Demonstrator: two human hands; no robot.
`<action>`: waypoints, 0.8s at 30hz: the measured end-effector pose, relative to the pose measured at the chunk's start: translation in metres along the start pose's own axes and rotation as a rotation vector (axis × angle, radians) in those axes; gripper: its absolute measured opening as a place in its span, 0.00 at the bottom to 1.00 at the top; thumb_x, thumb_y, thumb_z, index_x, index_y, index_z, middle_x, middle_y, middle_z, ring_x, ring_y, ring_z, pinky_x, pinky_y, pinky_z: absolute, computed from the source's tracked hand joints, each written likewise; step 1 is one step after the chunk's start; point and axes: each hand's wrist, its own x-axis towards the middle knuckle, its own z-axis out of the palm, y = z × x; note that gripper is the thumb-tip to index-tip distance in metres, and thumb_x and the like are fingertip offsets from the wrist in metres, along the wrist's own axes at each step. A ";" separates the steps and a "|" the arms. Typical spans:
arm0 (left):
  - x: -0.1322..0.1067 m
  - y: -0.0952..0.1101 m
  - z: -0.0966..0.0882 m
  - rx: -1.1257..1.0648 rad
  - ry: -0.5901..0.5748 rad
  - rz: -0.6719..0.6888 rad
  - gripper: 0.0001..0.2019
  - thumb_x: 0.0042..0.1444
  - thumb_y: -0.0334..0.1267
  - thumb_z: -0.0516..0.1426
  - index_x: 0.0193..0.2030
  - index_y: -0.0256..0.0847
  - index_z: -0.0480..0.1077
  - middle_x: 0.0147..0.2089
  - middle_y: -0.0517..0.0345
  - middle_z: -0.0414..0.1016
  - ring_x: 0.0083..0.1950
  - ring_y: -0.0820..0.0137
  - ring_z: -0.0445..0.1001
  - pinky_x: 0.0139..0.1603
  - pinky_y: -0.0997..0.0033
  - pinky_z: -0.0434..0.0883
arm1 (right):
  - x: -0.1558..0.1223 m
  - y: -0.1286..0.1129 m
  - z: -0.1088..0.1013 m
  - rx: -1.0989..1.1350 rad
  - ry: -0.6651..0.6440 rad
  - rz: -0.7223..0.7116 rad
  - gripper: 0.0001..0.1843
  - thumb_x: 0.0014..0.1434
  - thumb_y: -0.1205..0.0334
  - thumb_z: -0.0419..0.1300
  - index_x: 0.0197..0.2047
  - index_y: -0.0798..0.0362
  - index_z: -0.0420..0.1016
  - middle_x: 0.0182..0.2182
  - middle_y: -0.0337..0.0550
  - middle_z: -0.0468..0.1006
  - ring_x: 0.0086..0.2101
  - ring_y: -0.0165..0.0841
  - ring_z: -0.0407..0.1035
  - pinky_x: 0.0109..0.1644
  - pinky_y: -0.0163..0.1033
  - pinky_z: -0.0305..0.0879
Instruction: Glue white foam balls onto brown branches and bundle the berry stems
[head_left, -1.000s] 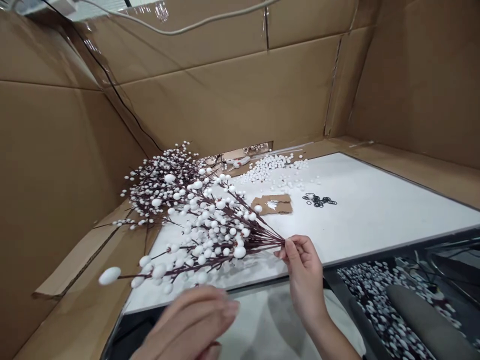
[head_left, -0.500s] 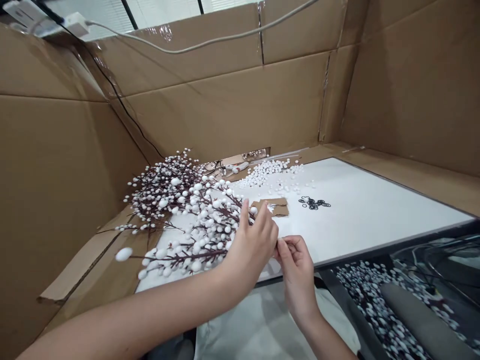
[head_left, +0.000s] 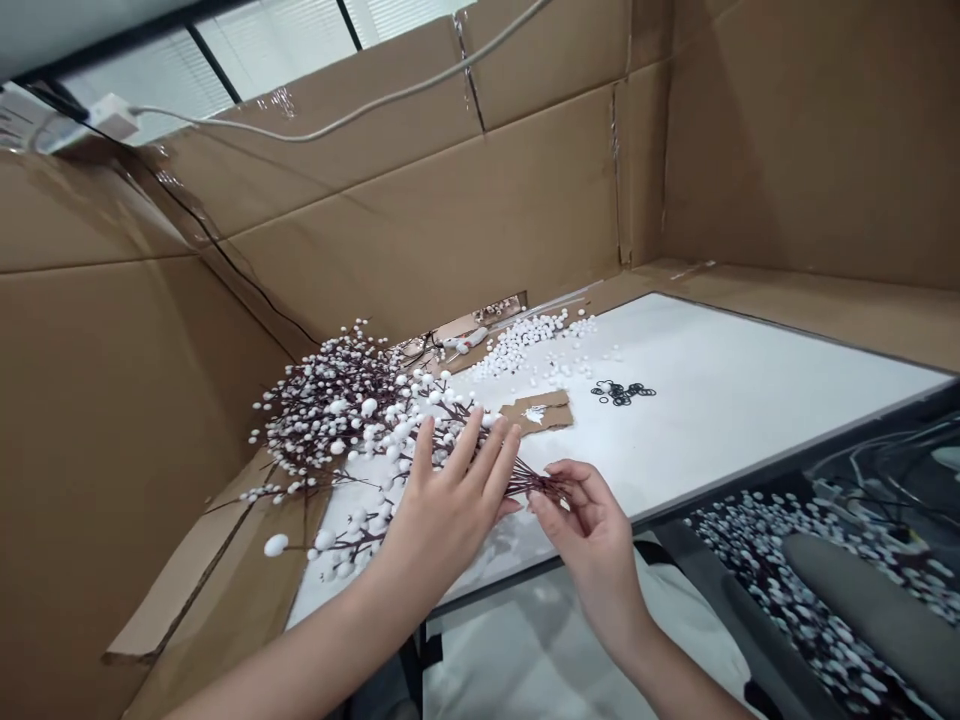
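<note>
A bunch of dark red twigs with white berry beads (head_left: pixel 352 420) lies fanned out over the left end of a white board (head_left: pixel 720 400). My left hand (head_left: pixel 450 500) rests flat on the twigs with its fingers stretched out and apart. My right hand (head_left: pixel 581 520) pinches the gathered stem ends (head_left: pixel 541 488) near the board's front edge. Loose white beads (head_left: pixel 525 345) are heaped at the back of the board. A small cardboard scrap with white glue (head_left: pixel 536 412) lies beside a cluster of small black rings (head_left: pixel 621 392).
Tall cardboard walls (head_left: pixel 450 220) close in the left, back and right. A cable (head_left: pixel 337 115) runs along the top of the back wall. A bin of more beaded twigs (head_left: pixel 780 590) with a grey roll sits at the lower right.
My left hand has come up from the bottom edge and now lies flat on the twigs. The bunch has dropped lower onto the board. The camera has tilted left.
</note>
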 end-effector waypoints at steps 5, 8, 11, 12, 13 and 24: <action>0.002 -0.004 0.001 -0.030 -0.029 0.009 0.23 0.60 0.38 0.44 0.63 0.43 0.51 0.61 0.46 0.60 0.62 0.50 0.56 0.58 0.40 0.50 | -0.001 0.001 0.001 0.051 -0.034 0.024 0.23 0.50 0.59 0.62 0.48 0.47 0.61 0.30 0.36 0.73 0.35 0.29 0.70 0.41 0.34 0.67; 0.004 -0.005 0.002 0.022 -0.037 0.047 0.22 0.60 0.37 0.43 0.61 0.40 0.56 0.59 0.43 0.64 0.60 0.49 0.59 0.56 0.42 0.54 | 0.000 0.003 0.000 0.041 -0.054 0.017 0.21 0.52 0.58 0.60 0.49 0.47 0.60 0.34 0.38 0.73 0.36 0.29 0.69 0.42 0.34 0.66; 0.008 -0.004 0.003 0.145 -0.014 0.118 0.20 0.60 0.35 0.42 0.56 0.35 0.62 0.53 0.41 0.70 0.56 0.51 0.64 0.54 0.43 0.57 | 0.002 0.005 -0.001 0.003 -0.067 -0.002 0.16 0.53 0.57 0.60 0.44 0.49 0.63 0.37 0.40 0.72 0.38 0.29 0.69 0.43 0.33 0.66; 0.009 -0.004 0.003 0.184 0.002 0.139 0.19 0.60 0.35 0.42 0.54 0.34 0.63 0.50 0.41 0.71 0.54 0.53 0.65 0.54 0.43 0.57 | 0.003 0.005 -0.001 -0.011 -0.061 -0.010 0.14 0.53 0.57 0.60 0.43 0.49 0.64 0.37 0.41 0.72 0.38 0.30 0.69 0.43 0.34 0.66; 0.011 -0.004 0.004 0.219 0.023 0.155 0.18 0.60 0.35 0.42 0.52 0.33 0.64 0.48 0.41 0.73 0.53 0.54 0.66 0.54 0.44 0.58 | 0.005 0.004 -0.001 -0.024 -0.053 -0.018 0.13 0.53 0.57 0.60 0.41 0.50 0.65 0.37 0.41 0.72 0.38 0.30 0.69 0.43 0.34 0.66; 0.029 -0.001 -0.002 0.284 0.021 0.145 0.15 0.60 0.41 0.43 0.39 0.37 0.68 0.38 0.51 0.72 0.48 0.58 0.67 0.53 0.40 0.60 | 0.012 0.003 -0.004 -0.037 -0.112 -0.037 0.13 0.57 0.57 0.56 0.45 0.48 0.63 0.38 0.40 0.72 0.39 0.30 0.68 0.42 0.35 0.63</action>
